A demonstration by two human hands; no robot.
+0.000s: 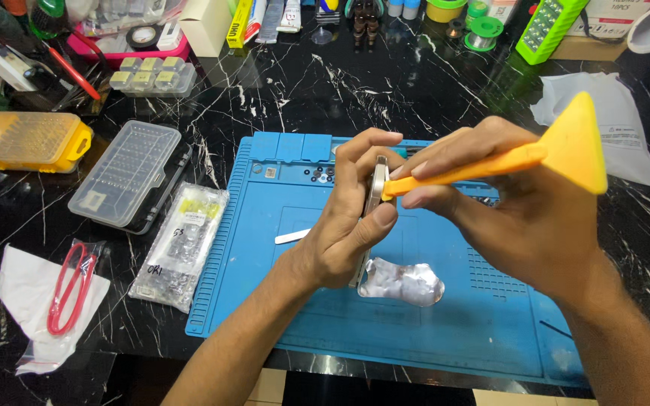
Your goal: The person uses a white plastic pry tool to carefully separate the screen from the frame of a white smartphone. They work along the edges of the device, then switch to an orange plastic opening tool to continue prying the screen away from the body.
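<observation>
At 9 o'clock of the view a white bag [35,301] lies on the black table [385,90], with a red cable [69,289] on it. Just at its 2 o'clock sits a silvery packet [182,244], and at that packet's 11 o'clock a clear case [128,173]; an orange case [30,140] lies at 9 o'clock of the clear one.

The blue mat [445,331] fills the middle. Over it the left hand [347,225] is closed around a phone [375,188] held on edge, thumb on the near side and fingers curled over the top. A white strip [292,237] lies on the mat at 9 o'clock of this hand, and a crumpled foil [404,282] at its 5 o'clock.

The right hand [520,210] pinches an orange pry tool [536,154], whose thin tip meets the phone's edge and whose wide blade points to 3 o'clock. A white sheet [611,120] lies at 1 o'clock of this hand.
</observation>
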